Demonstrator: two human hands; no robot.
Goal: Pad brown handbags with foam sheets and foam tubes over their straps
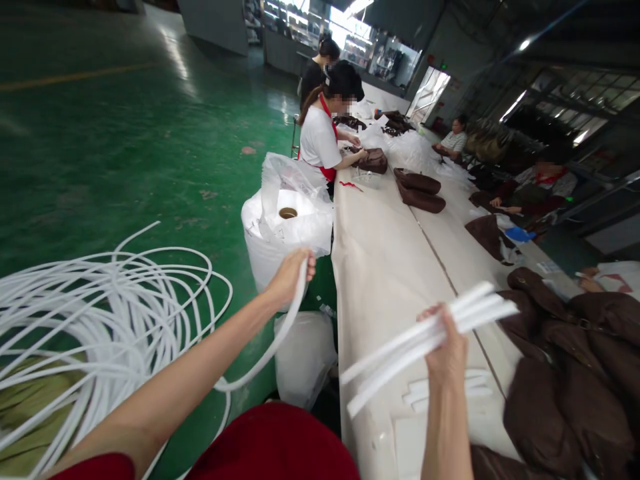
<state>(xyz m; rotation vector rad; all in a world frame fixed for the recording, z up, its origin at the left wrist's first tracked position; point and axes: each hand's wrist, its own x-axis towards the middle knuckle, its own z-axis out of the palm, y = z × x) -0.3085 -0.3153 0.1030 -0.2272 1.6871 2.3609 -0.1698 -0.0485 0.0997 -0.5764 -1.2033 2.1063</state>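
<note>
My left hand [291,273] is closed round the end of a long white plastic tube [273,343], which curves down and back to a big loose coil of the same tubing [100,313] on the floor at the left. My right hand [447,347] is closed on a bundle of several cut white tube pieces [425,340], held slanting above the near end of a long cream-covered table [385,267]. More cut pieces [430,390] lie on the table under that hand.
Dark brown bags [565,360] are piled on the table at the right, others [419,190] farther along. A large white sack [287,227] and a smaller one [305,357] stand by the table's left edge. Other people [325,133] work along both sides. Green floor stretches left.
</note>
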